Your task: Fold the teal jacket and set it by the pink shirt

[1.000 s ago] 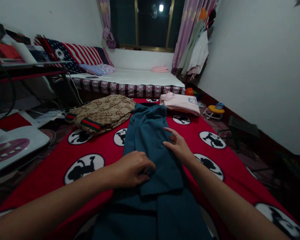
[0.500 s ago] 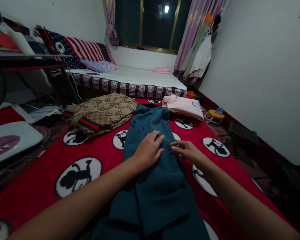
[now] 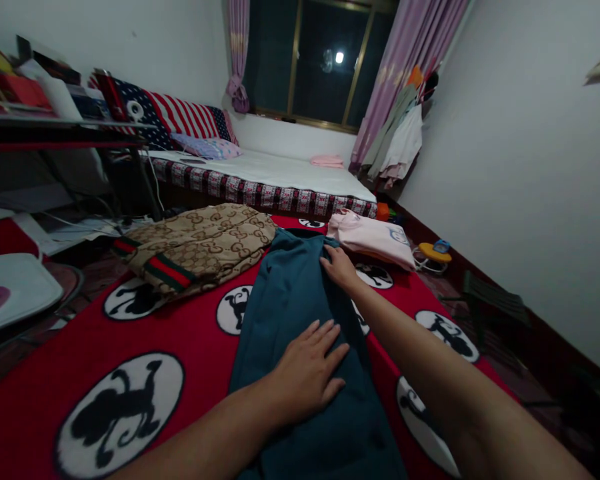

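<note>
Dark teal trousers [image 3: 293, 293] lie lengthwise in front of me on a red blanket [image 3: 200, 360] with white circles and black monkey figures. My left hand [image 3: 313, 367] rests flat on the middle of the trousers, fingers spread. Farther up, at the right edge near the waist end, my right hand [image 3: 339, 267] has its bent fingers closed on the fabric. Beyond the left edge of the trousers lies a brown patterned garment [image 3: 210, 243] with a green and red stripe. A folded pale pink garment [image 3: 367, 233] is beyond my right hand.
A bed [image 3: 275, 170] with a white top stands under the window. On the left are a cluttered desk [image 3: 65, 123] and a white board-like surface [image 3: 20, 293]. Along the right wall are a yellow-topped stool [image 3: 434, 252] and a dark folding stool [image 3: 495, 297].
My right hand has moved forward to the upper right edge of the trousers. My left hand sits lower in view, still flat on them. The trousers look smoother, and the view has tilted up.
</note>
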Action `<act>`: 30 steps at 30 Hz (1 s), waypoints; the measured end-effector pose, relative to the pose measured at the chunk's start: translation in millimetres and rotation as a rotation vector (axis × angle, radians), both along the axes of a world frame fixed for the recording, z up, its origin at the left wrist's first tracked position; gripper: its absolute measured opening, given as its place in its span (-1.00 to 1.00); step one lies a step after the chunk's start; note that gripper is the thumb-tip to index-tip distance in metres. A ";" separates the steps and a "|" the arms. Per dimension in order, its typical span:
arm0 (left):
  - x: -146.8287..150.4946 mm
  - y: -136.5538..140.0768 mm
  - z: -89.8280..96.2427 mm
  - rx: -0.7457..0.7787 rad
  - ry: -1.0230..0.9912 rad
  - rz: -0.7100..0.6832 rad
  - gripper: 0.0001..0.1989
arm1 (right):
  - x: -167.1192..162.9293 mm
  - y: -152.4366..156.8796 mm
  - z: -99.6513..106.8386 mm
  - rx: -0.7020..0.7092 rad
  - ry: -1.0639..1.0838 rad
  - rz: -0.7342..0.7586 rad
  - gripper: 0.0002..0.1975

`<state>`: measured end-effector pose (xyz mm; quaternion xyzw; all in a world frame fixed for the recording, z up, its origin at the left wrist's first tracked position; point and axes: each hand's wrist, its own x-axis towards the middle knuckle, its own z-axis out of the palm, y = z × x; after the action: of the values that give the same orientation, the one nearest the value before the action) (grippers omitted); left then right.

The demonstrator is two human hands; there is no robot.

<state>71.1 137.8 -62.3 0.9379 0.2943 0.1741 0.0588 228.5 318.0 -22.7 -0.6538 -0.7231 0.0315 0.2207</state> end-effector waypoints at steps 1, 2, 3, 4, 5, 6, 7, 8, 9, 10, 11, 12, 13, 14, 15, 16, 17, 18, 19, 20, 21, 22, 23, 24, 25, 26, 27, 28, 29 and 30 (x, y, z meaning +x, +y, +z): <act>0.2 -0.5 -0.9 -0.003 0.001 -0.026 -0.46 | -5.4 5.4 -0.4 -0.007 -0.036 -0.010 -0.51; 0.5 -1.1 -1.6 -0.008 0.002 -0.051 -0.47 | -10.7 9.3 -1.7 -0.013 -0.072 -0.020 -0.51; 0.6 -1.7 -1.7 -0.015 0.000 -0.068 -0.48 | -15.7 12.0 -4.0 -0.023 -0.110 -0.028 -0.50; 0.6 -2.1 -1.2 -0.022 -0.006 -0.079 -0.49 | -20.3 13.3 -7.3 -0.033 -0.153 -0.031 -0.48; 0.6 -2.4 -0.3 -0.029 -0.016 -0.076 -0.49 | -24.2 13.6 -11.3 -0.042 -0.198 -0.031 -0.46; 0.4 -2.2 1.1 -0.036 -0.031 -0.050 -0.47 | -27.4 13.1 -15.6 -0.048 -0.239 -0.029 -0.43; 0.0 -1.6 2.6 -0.045 -0.049 0.004 -0.41 | -29.7 12.1 -19.7 -0.055 -0.275 -0.027 -0.42; -0.5 -0.5 4.1 -0.059 -0.068 0.080 -0.31 | -31.0 10.7 -23.3 -0.062 -0.302 -0.026 -0.41; -1.2 0.9 5.3 -0.078 -0.082 0.167 -0.21 | -31.4 9.0 -26.1 -0.075 -0.319 -0.023 -0.40; -2.0 2.6 6.2 -0.101 -0.088 0.249 -0.12 | -30.9 7.0 -27.8 -0.101 -0.327 -0.014 -0.40; -2.9 4.4 6.6 -0.127 -0.086 0.311 -0.07 | -29.6 4.3 -28.7 -0.142 -0.331 0.003 -0.39; -3.8 6.2 6.6 -0.150 -0.078 0.347 -0.06 | -27.6 0.9 -28.9 -0.188 -0.334 0.026 -0.38; -4.8 7.9 6.3 -0.168 -0.066 0.360 -0.08 | -24.9 -3.6 -28.7 -0.233 -0.336 0.053 -0.37; -5.7 9.4 5.9 -0.181 -0.055 0.359 -0.11 | -21.6 -9.2 -28.4 -0.270 -0.336 0.079 -0.37; -6.7 10.8 5.5 -0.188 -0.045 0.354 -0.13 | -17.9 -16.1 -28.3 -0.296 -0.335 0.099 -0.36; -7.6 12.2 5.2 -0.191 -0.036 0.348 -0.15 | -13.9 -23.9 -28.4 -0.308 -0.335 0.112 -0.36; -8.4 13.5 5.0 -0.193 -0.027 0.342 -0.16 | -9.7 -32.7 -28.9 -0.309 -0.335 0.123 -0.37; -9.2 14.8 4.9 -0.193 -0.019 0.332 -0.18 | -5.5 -42.2 -29.9 -0.301 -0.335 0.135 -0.38; -10.0 16.0 5.0 -0.195 -0.012 0.318 -0.20 | -1.2 -52.3 -31.2 -0.290 -0.336 0.149 -0.39; -10.8 17.1 5.1 -0.197 -0.008 0.303 -0.22 | 3.1 -62.7 -32.8 -0.278 -0.337 0.168 -0.41; -11.9 18.0 5.3 -0.201 -0.006 0.286 -0.24 | 7.5 -73.7 -34.6 -0.264 -0.337 0.188 -0.42; -13.5 18.5 5.6 -0.206 -0.008 0.268 -0.27 | 11.9 -85.1 -36.3 -0.245 -0.336 0.209 -0.44; -16.0 18.6 6.0 -0.213 -0.014 0.246 -0.30 | 16.6 -97.3 -37.8 -0.222 -0.330 0.232 -0.45; -19.9 18.3 6.7 -0.222 -0.021 0.216 -0.33 | 21.8 -110.2 -38.8 -0.199 -0.317 0.259 -0.46; -25.6 17.5 7.6 -0.234 -0.030 0.177 -0.36 | 27.5 -124.1 -39.0 -0.176 -0.295 0.294 -0.47; -33.5 16.2 8.9 -0.250 -0.038 0.126 -0.41 | 34.0 -139.0 -38.3 -0.158 -0.263 0.342 -0.47; -43.8 14.5 10.5 -0.272 -0.048 0.068 -0.46 | 41.2 -154.7 -36.4 -0.148 -0.219 0.399 -0.47; -56.3 12.4 12.4 -0.300 -0.062 0.010 -0.52 | 49.0 -171.0 -33.3 -0.147 -0.167 0.461 -0.48; -70.7 10.0 14.5 -0.332 -0.075 -0.044 -0.55 | 57.1 -187.4 -29.2 -0.152 -0.112 0.523 -0.48; -86.5 7.3 16.8 -0.361 -0.083 -0.087 -0.55 | 65.2 -203.4 -24.3 -0.158 -0.058 0.574 -0.47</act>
<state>-15.3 145.1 -45.5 0.9159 0.2772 0.1544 0.2458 293.6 114.5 -47.1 -0.4383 -0.8798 0.1299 0.1304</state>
